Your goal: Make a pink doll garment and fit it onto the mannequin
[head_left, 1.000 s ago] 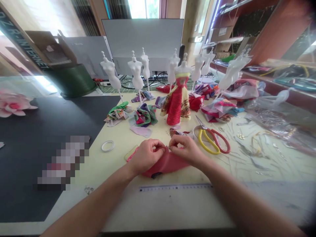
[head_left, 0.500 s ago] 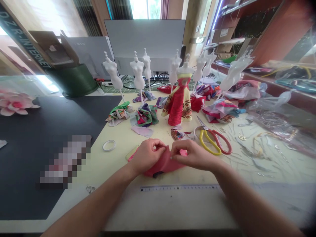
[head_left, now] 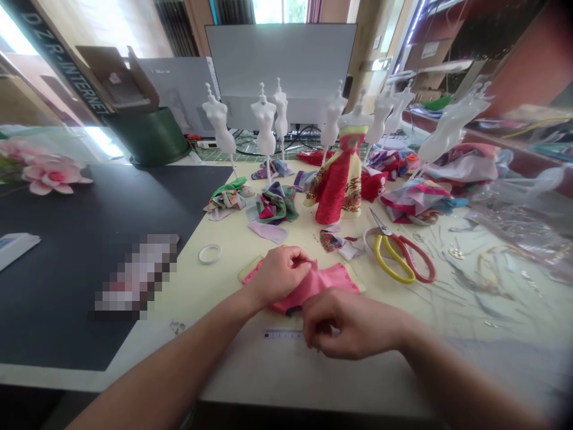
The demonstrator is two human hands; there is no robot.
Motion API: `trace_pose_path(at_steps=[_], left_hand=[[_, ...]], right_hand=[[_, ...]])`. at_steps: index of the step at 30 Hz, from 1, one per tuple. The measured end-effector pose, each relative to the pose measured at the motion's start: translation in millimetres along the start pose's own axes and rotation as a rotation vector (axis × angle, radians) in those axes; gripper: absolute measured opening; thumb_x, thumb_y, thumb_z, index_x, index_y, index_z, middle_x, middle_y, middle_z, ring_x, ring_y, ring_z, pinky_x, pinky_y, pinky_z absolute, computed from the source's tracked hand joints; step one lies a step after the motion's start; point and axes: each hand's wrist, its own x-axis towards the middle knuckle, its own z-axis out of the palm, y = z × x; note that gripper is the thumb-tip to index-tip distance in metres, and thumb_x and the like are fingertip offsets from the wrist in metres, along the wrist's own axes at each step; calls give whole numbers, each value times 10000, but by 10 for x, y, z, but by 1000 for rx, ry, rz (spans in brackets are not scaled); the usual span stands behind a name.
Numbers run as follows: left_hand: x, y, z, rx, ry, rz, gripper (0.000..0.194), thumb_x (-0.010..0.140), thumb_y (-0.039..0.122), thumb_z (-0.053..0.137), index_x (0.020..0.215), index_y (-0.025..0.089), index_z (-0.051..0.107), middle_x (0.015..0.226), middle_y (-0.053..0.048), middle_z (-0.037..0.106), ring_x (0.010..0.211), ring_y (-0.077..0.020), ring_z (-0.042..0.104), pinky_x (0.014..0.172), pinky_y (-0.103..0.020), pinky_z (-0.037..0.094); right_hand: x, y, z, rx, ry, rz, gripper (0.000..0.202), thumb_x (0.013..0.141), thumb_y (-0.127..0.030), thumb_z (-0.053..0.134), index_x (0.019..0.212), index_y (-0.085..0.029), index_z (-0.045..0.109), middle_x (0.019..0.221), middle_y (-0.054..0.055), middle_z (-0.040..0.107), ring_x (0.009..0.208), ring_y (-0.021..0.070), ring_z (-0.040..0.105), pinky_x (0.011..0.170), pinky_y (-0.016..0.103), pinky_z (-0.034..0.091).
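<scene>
Left hand: fingertips pinching pink cloth by its far edge
Right hand: fingers curled, nearer than cloth; can't tell contents
Scissors: right of cloth

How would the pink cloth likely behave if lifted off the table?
The pink cloth would probably hang floppy, since it rises into soft creases where the left hand pinches it. It is likely light for its size, looking like a thin sheet. It seems unlikely to roll, as most of it lies spread low over the table.
</scene>
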Motion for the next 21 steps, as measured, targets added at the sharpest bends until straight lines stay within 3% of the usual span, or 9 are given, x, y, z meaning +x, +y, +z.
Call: trace_pose_path(at_steps=[3,6,9,15,18,21], left_hand=[[-3,-17,5,-2,1,11,149,743,174,536,738,173,686,754,2,708,694,-139,622,628,-220,447],[-15,-21,8,-4,4,10,144,748,187,541,727,171,682,744,2,702,680,-134,616,621,-217,446],[-21,-15,9,-5,4,20,143,745,180,541,727,171,682,750,3,701,682,-132,614,630,-217,448],[-10,-11,9,-8,-8,31,161,752,183,524,750,172,685,751,-2,703,696,-145,619,635,-231,453],[-12,-16,14,-13,-11,35,163,756,191,524,761,173,686,772,-8,707,722,-154,629,657,-240,460],[-18,-21,21,-11,-3,41,152,757,197,531,756,171,681,777,-9,704,732,-153,629,670,-240,461]], right_hand=[[16,-5,74,-10,-29,-42,164,661,-44,521,715,-144,639,673,-39,584,586,55,504,531,156,375],[14,3,79,35,-112,-23,23,708,-165,643,721,-146,646,659,-43,574,586,58,508,529,158,381],[2,7,52,71,-157,-10,129,712,-254,699,786,-153,671,698,-31,595,615,69,531,543,163,400],[5,-36,62,7,-59,-70,208,735,-66,545,858,-154,688,800,1,665,678,86,572,615,185,450],[46,-61,148,-26,16,-140,289,742,-66,522,972,-157,672,925,32,692,831,130,612,765,239,482],[102,-77,275,-93,54,-252,419,714,-67,543,1120,-147,614,1100,58,657,1036,172,564,923,293,438]])
